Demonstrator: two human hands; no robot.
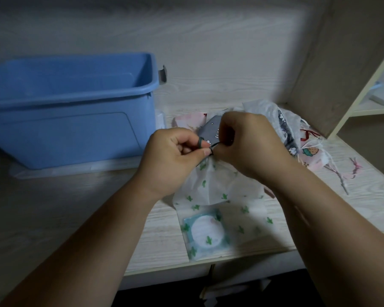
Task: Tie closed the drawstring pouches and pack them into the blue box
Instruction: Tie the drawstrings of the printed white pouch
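Observation:
A white drawstring pouch with green cactus print [222, 207] lies on the desk, its neck gathered between my hands. A round item in a light blue wrapper [206, 232] shows through its lower part. My left hand [175, 156] pinches the dark green drawstring [213, 145], which loops round its forefinger. My right hand [250, 142] grips the same string and the gathered neck. The blue box [71, 111] stands open at the left, its inside showing nothing.
Behind my hands lie several more pouches: a pink one [188, 120], a grey patterned one [286, 129] and one with a strawberry print [311, 151]. A wooden shelf unit [341, 69] rises at the right. The desk's front edge [208, 265] runs below the pouch.

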